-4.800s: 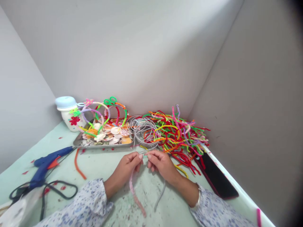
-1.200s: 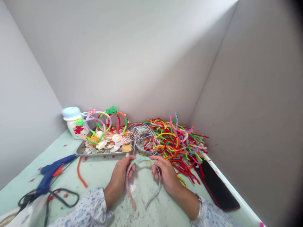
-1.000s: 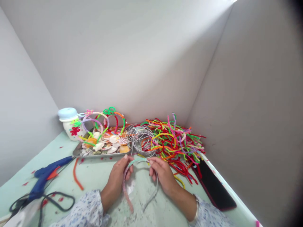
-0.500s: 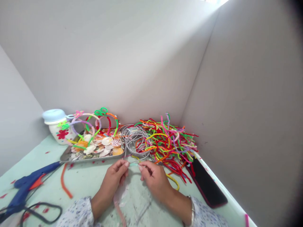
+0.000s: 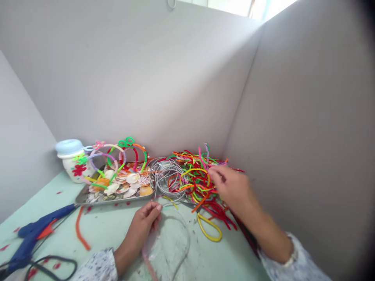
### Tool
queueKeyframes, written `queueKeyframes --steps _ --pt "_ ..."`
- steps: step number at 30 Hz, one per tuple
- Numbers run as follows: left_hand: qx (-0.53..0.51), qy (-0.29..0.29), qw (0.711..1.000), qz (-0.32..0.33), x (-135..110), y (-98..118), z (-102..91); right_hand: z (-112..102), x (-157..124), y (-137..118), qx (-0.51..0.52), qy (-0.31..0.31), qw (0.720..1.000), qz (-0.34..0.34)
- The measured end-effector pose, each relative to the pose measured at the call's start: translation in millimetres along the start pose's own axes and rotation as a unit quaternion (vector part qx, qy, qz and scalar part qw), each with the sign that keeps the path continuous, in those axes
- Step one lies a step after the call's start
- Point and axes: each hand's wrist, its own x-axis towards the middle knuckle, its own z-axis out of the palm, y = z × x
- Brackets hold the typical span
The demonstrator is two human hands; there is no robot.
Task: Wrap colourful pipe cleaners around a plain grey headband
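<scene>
My left hand (image 5: 144,221) is closed in a pinch on a thin grey wire (image 5: 188,238), which curves away to the right and down. A bit of pale mint shows at the fingertips, and a pink pipe cleaner (image 5: 149,265) hangs below the hand toward the front edge of view. Over at the pile of coloured pipe cleaners (image 5: 195,183), my right hand (image 5: 230,185) has its fingers pinched together against the strands. What sits between those fingertips is hidden. Just below the pile lie scissors with yellow handles (image 5: 209,230).
A metal tray (image 5: 114,201) of shells stands at the back with pipe-cleaner hoops (image 5: 120,154) on it. Beside it are a coil of wire (image 5: 170,179) and a white jar (image 5: 73,164). A blue glue gun (image 5: 41,226) and an orange pipe cleaner (image 5: 79,230) lie left.
My right hand has let go of the wire and moved right and up to the pipe-cleaner pile, uncovering the scissors. My left hand keeps its pinch in nearly the same place.
</scene>
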Motion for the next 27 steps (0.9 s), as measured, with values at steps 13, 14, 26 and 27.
queueKeyframes --steps 13,14,26,27 --pt "-0.021 -0.015 1.000 -0.009 2 -2 1.5 13 60 132 -0.181 -0.238 0.931 0.209" --pt "-0.021 -0.017 1.000 -0.008 2 -3 1.3 16 63 134 -0.169 -0.246 0.930 0.214" --pt "-0.010 -0.020 1.000 -0.009 3 -2 3.0 2 85 128 -0.036 -0.050 0.981 0.182" --pt "-0.006 -0.019 1.000 -0.010 3 -2 3.0 -1 89 125 -0.019 -0.036 0.984 0.176"
